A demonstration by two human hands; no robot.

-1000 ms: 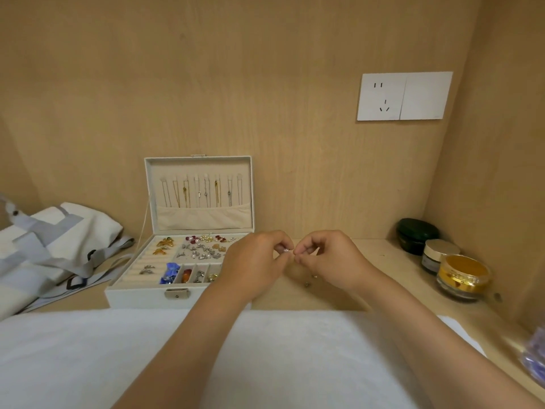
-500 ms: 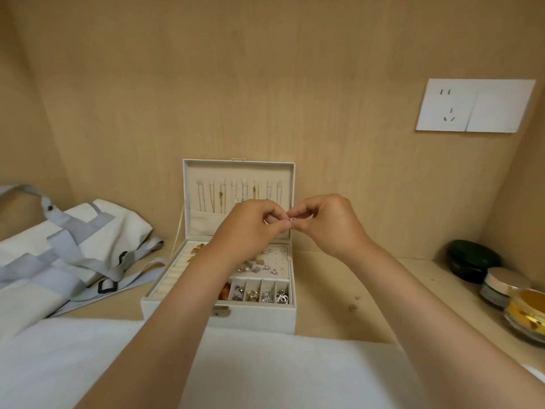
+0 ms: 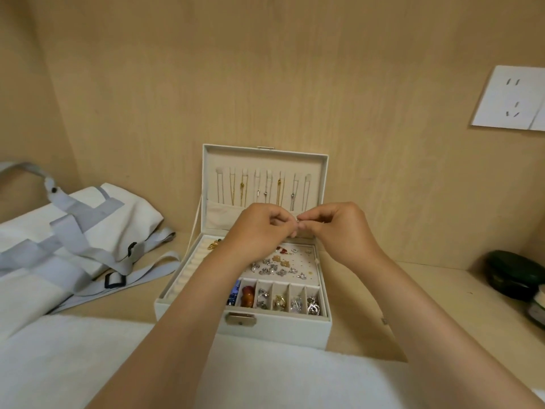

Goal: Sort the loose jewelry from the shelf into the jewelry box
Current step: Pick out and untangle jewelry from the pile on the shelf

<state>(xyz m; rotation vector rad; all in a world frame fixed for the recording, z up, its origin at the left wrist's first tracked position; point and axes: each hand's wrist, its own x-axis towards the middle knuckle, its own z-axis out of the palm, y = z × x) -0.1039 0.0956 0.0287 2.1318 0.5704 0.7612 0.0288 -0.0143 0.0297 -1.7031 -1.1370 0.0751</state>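
Nearest you, the white cloth [image 3: 265,379] lies before the open jewelry box [image 3: 280,332]. Above its earring tray [image 3: 306,261], your left hand [image 3: 259,231] and right hand [image 3: 339,228] meet, both pinching one tiny silver piece [image 3: 298,221]. Behind them, chains [image 3: 278,187] hang in the upright lid [image 3: 236,149].

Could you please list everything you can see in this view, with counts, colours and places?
jewelry box: one, white, open, centre of the shelf
necklaces: about eight, gold and silver, hanging inside the lid
small jewelry: many pieces, mixed colours, on the box's tray and in its front compartments
loose piece: one, silvery, on the shelf right of the box
tiny piece: one, silvery, held above the box
bag: one, white with grey straps, left
wall socket: one, white, upper right
jar: one, dark green, far right
second jar: one, cut off at right edge
cloth: one, white, foreground
left hand: pinches the tiny piece
right hand: pinches the tiny piece
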